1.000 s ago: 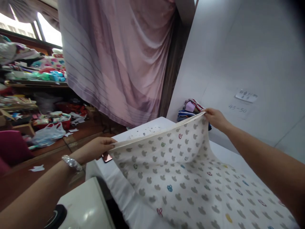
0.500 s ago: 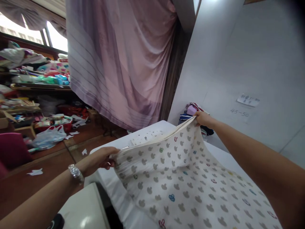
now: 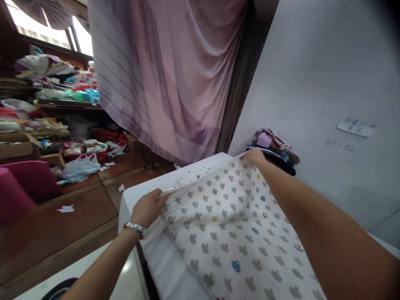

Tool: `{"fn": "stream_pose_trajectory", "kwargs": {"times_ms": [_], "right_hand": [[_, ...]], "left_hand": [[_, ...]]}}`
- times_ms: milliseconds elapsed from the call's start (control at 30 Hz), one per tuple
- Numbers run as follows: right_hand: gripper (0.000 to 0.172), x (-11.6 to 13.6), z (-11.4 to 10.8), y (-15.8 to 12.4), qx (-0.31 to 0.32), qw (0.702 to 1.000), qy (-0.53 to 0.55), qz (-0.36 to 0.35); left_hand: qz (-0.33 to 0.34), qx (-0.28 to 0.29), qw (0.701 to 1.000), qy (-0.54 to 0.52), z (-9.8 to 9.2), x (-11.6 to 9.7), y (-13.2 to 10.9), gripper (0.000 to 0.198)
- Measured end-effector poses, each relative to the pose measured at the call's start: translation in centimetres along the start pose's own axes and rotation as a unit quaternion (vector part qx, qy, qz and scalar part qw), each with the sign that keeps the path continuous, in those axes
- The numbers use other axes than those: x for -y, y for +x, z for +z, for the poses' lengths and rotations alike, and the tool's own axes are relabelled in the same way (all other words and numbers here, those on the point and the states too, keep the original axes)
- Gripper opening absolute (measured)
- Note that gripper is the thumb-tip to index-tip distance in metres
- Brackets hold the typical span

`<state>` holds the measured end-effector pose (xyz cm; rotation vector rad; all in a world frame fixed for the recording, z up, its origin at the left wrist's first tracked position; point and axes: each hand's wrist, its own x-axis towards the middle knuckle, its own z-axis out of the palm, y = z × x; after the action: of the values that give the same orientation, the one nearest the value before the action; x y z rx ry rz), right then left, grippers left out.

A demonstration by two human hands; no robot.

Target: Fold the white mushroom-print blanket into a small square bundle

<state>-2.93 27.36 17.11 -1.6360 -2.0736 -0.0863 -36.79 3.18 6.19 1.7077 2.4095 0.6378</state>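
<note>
A white cloth [image 3: 225,225] printed with grey mouse-head shapes and a few coloured ones spreads over the white-covered table [image 3: 168,260]. My left hand [image 3: 150,207], with a silvery bracelet on its wrist, is closed on the cloth's far left corner. At the far right corner my right hand [image 3: 255,156] pinches the same edge, which runs taut between both hands. Behind that edge lies another white piece with small dark marks [image 3: 194,176], partly covered. A thin light-coloured strip [image 3: 168,190] shows beside my left fingers; its kind I cannot make out.
Folded clothes [image 3: 275,150] are piled by the white wall at the right. A pink curtain [image 3: 175,83] hangs behind the table. Left are a pink chair [image 3: 34,179], a plastic bag [image 3: 81,167], cluttered shelves and paper scraps on the floor. A white machine-like surface [image 3: 125,275] is near my left forearm.
The cloth's far edge has come down closer to the table, and its sag has flattened. Both hands have lowered with it, still gripping the corners. The view has shifted slightly left.
</note>
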Motion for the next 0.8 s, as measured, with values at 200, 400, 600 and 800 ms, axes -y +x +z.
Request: {"fn": "stream_pose_trajectory", "kwargs": {"times_ms": [200,400,600,800], "right_hand": [[0.029,0.6,5.6,0.4,0.024,0.995,-0.041,0.091],[0.032,-0.7,9.8,0.9,0.037,0.992,-0.032,0.115],[0.050,-1.6,14.9,-0.7,0.101,0.991,0.020,0.087],[0.047,0.1,15.0,-6.6,0.113,0.992,0.060,-0.016]], "left_hand": [[-0.053,-0.068,0.996,-0.002,3.6,-0.1,0.2,0.032],[-0.092,-0.121,0.987,0.041,5.2,-0.9,1.2,0.032],[-0.094,-0.097,0.987,0.084,6.2,-0.9,1.3,0.036],[-0.079,-0.112,0.986,0.092,6.0,-0.8,1.1,0.039]]}}
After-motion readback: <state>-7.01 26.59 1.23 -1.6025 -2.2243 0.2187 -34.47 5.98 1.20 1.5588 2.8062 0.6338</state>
